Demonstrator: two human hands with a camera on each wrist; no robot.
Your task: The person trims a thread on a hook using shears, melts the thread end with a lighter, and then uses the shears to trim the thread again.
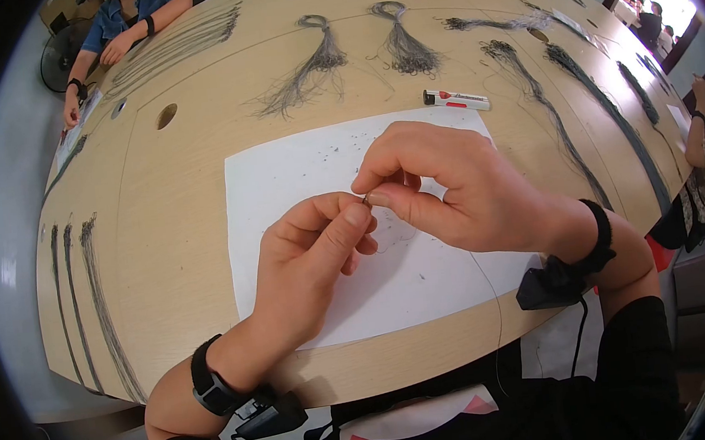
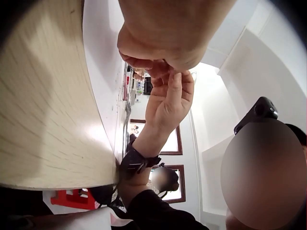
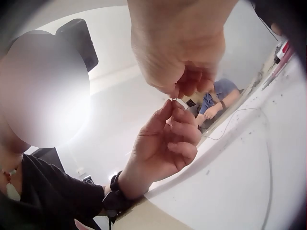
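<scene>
Left hand: your left hand point(image 1: 313, 248) hovered over the white paper sheet point(image 1: 282, 184), thumb and forefinger pressed together on a tiny pale piece point(image 3: 181, 102); the other fingers were curled loosely underneath.
Right hand: your right hand point(image 1: 450, 186) met the left at the fingertips, its thumb and forefinger pinching the same small piece from the other side, remaining fingers folded in.
Small piece: it sat right between the two pinches, held above the middle of the sheet and not touching it; the head view barely showed it, the right wrist view showed a short whitish bit.
Thin strand: a fine dark thread point(image 3: 240, 115) trailed from near the hands and looped across the paper.
Paper: it lay flat on the wooden table point(image 1: 158, 203), dotted with dark specks.
Around you: bundles of dark fibres point(image 1: 314, 64) lay spread beyond the sheet, and a white-and-red marker point(image 1: 457, 99) lay just past its far edge.
Others: another person's arm point(image 1: 127, 38) rested at the far left of the table.
</scene>
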